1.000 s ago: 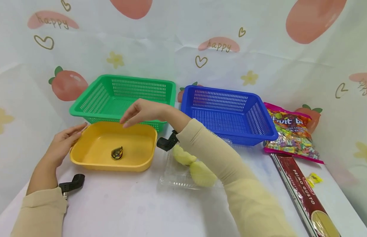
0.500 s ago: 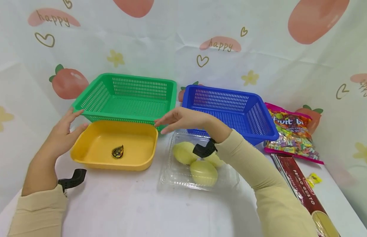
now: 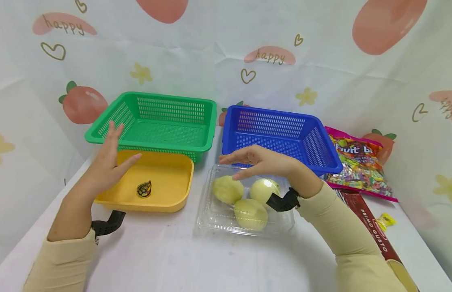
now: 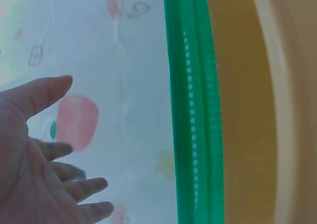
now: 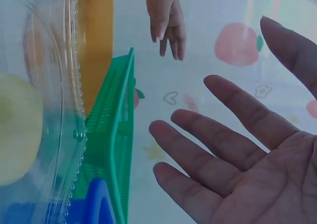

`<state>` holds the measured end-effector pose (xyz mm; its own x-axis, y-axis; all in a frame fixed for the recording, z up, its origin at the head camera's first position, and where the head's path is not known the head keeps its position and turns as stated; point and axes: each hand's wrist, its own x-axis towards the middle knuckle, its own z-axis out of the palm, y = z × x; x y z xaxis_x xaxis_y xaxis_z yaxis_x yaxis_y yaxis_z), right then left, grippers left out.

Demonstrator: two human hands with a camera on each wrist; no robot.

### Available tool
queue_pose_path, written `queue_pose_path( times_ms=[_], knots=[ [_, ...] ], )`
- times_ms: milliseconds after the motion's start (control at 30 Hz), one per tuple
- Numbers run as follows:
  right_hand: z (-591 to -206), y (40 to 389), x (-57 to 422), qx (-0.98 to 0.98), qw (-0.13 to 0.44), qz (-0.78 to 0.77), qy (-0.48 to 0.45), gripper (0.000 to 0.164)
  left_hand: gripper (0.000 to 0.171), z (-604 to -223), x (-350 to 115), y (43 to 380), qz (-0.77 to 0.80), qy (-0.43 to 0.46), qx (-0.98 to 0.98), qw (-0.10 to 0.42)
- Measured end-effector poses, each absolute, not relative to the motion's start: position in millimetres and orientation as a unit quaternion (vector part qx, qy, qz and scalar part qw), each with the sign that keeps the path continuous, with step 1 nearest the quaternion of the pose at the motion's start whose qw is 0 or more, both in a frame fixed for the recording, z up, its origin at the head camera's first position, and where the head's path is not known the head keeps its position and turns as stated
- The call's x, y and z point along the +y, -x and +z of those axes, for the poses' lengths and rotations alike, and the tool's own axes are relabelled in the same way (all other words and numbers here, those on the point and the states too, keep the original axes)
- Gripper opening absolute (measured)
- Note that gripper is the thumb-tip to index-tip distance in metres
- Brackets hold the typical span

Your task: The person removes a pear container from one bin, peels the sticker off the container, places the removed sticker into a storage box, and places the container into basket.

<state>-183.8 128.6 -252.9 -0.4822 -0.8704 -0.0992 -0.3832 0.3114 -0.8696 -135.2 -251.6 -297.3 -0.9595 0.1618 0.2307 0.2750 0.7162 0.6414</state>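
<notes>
My left hand (image 3: 107,164) hovers over the left side of a yellow tub (image 3: 167,192), thumb and fingers spread, holding nothing. In the tub lies a small black-and-yellow item (image 3: 144,189) with printing on it. My right hand (image 3: 267,162) is above the back of a clear plastic clamshell box (image 3: 220,221), its fingers extended and nothing in them. Inside the box are three pale yellow-green round fruits (image 3: 250,214). The right wrist view shows the right hand's spread fingers (image 5: 198,159) beside the box wall, and the left wrist view shows the left palm empty.
Behind the tub stands a green basket (image 3: 164,134), with a blue basket (image 3: 270,142) to its right. On the right lie a fruit candy bag (image 3: 361,162), a red spaghetti pack (image 3: 373,231) and a small yellow wrapped candy (image 3: 386,221). A patterned cloth hangs behind.
My right hand has moved right from over the tub to over the clear box. My left hand has lifted off the tub's left rim and shifted right. The tub and box stay put.
</notes>
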Motion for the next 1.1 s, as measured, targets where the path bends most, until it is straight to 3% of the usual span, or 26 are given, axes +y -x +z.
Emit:
queue_pose_path(
  times_ms=[167, 600, 900, 1100],
  knots=[
    [-256, 169, 146, 0.763, 0.276, -0.411, 0.415, 0.052, 0.083, -298, -230, 139, -0.367, 0.149, -0.914, 0.086],
    [-281, 138, 182, 0.782, 0.224, -0.432, 0.391, 0.053, 0.086, -308, -183, 134, -0.362, 0.223, -0.905, 0.012],
    [-295, 124, 196, 0.823, 0.148, -0.399, 0.377, 0.053, 0.076, -323, -157, 131, -0.411, 0.295, -0.857, 0.099],
    [-305, 113, 209, 0.855, 0.106, -0.38, 0.336, 0.063, 0.076, -333, -139, 125, -0.452, 0.31, -0.833, 0.084]
  ],
)
